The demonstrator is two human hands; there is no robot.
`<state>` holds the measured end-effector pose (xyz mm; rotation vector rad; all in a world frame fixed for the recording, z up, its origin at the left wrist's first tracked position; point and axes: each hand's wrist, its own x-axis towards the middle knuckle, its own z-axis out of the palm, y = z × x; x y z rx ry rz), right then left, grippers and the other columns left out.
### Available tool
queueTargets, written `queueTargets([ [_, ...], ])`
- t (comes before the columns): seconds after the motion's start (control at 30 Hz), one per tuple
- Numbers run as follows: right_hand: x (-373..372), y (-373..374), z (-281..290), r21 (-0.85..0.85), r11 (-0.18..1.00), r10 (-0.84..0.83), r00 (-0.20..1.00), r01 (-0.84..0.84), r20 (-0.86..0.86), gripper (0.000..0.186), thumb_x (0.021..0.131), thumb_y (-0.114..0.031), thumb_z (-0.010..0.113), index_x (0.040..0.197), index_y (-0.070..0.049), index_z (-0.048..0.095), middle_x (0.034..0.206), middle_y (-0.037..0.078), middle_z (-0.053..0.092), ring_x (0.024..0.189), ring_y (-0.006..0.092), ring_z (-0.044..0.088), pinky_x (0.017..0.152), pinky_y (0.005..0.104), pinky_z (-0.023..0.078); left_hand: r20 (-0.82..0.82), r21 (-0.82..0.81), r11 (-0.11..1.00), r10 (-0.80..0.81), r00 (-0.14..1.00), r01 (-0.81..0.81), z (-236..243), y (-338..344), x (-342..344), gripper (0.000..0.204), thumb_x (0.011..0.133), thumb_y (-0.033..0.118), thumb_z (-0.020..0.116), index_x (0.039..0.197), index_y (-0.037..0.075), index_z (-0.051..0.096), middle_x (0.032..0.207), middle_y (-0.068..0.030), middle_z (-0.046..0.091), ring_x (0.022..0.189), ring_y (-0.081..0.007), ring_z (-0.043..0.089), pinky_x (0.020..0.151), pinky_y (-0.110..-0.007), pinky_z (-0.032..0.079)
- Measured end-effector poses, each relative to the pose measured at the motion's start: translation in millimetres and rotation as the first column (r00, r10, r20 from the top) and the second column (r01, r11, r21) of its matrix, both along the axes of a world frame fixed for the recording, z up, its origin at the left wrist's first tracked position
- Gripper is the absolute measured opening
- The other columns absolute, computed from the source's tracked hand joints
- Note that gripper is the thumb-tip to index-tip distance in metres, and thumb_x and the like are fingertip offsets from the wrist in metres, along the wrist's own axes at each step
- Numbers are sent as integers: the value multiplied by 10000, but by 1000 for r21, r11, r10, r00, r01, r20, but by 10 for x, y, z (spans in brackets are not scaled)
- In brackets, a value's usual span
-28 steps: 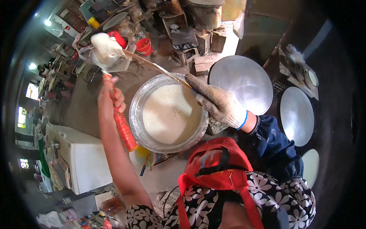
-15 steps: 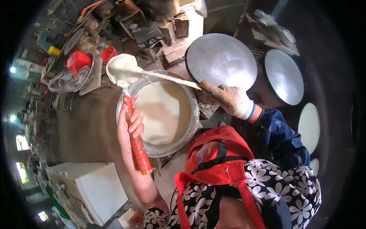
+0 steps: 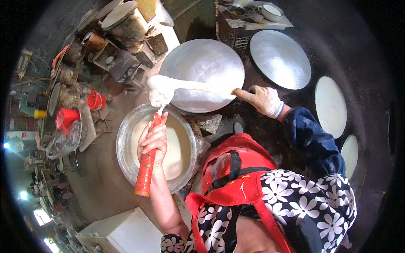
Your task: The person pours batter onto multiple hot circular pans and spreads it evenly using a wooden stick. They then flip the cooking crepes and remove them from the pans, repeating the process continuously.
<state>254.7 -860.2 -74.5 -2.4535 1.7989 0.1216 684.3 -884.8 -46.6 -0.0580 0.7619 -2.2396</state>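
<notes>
My left hand (image 3: pixel 154 143) is wrapped round the red-wrapped handle of a ladle (image 3: pixel 145 175). Thick pale batter (image 3: pixel 160 90) heaps over the ladle's head, just beyond the far rim of a big metal pot (image 3: pixel 123 145) that holds more batter. My right hand (image 3: pixel 262 100), in a whitish work glove stained on the fingers, pinches the end of a long pale stick (image 3: pixel 196 85). Its far end runs into the batter on the ladle, and its shaft crosses above a round metal griddle (image 3: pixel 211 63). Whatever shape the stick's far end has is hidden by batter.
More round griddles (image 3: pixel 280 59) curve away to the right, one paler disc (image 3: pixel 331 107) among them. Red containers (image 3: pixel 67 119) and a plastic bag lie at left. A white box-like cabinet (image 3: pixel 120 232) stands near left. Blocks and stools (image 3: pixel 120 63) crowd the far left.
My view has turned, so the pot sits further left and the griddle nearer the middle. The ladle and stick have swung toward the griddle's left edge, both still in my hands.
</notes>
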Motion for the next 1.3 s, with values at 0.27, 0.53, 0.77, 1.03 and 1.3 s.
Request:
queueTargets([
  [0.27, -1402, 690, -173, 129, 982, -121, 981, 141, -150, 616, 1092, -200, 512, 1631, -450, 352, 963, 177, 686, 737, 342, 751, 563, 438, 591, 33, 159, 985, -70, 997, 64, -209, -702, -982, 600, 1133, 165, 450, 1599, -142, 231, 835, -92, 475, 528, -155, 549, 387, -266, 525],
  [0.53, -1984, 652, -405, 141, 989, -54, 999, 53, 7, 592, 1093, -320, 536, 1661, -310, 370, 803, 131, 654, 638, 296, 723, 500, 434, 553, 167, 91, 978, -201, 965, 188, -204, -1707, -1942, 578, 1130, 142, 456, 1577, -155, 242, 825, -72, 459, 595, -129, 522, 448, -261, 499],
  [0.77, -1375, -26, -758, 150, 943, -327, 746, 297, 580, 730, 1039, -163, 603, 1691, -155, 277, 937, 212, 683, 729, 413, 704, 628, 518, 568, 733, -15, 938, -226, 641, 348, -665, -2157, -2410, 450, 1125, 204, 520, 1428, -102, 391, 857, -40, 487, 632, -97, 488, 502, -253, 456],
  [1.03, -1152, -241, -993, 235, 910, -412, 681, 343, 606, 763, 1005, -91, 582, 1692, -129, 250, 943, 260, 685, 750, 452, 706, 638, 541, 561, 981, 12, 872, 85, -176, 489, -709, -2123, -2747, 209, 1107, 322, 570, 1141, 123, 519, 754, -24, 509, 556, -130, 491, 463, -317, 436],
  [1.3, -545, -346, -998, 305, 908, -416, 539, 286, 732, 683, 1040, -86, 547, 1667, -85, 278, 1085, 343, 699, 950, 499, 716, 770, 529, 564, 805, -98, 810, 406, -432, 579, -1053, -2048, -2442, 133, 1077, 166, 580, 1173, 80, 545, 720, -38, 540, 460, -149, 529, 408, -345, 482],
])
